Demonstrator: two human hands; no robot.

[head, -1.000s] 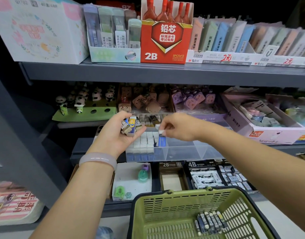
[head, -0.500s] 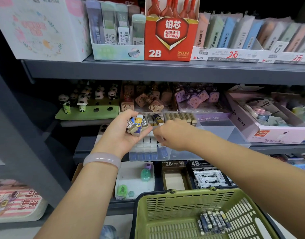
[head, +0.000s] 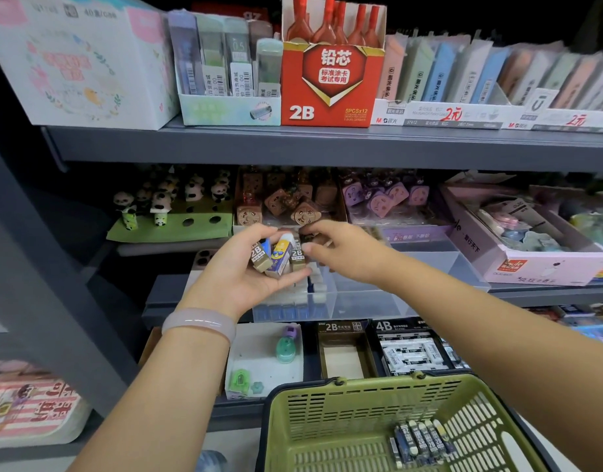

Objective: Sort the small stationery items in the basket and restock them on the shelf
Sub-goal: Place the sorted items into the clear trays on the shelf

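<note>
My left hand [head: 239,267] cupped a bunch of erasers [head: 276,255], fingers curled round them, just above the clear bin [head: 395,294] on the middle shelf [head: 327,148]. My right hand [head: 341,253] reached in, thumb and forefinger pinching the rightmost eraser of the bunch. Rows of white erasers sat in the bin's left part. More erasers lay in the green basket [head: 327,420], bottom right corner
</note>
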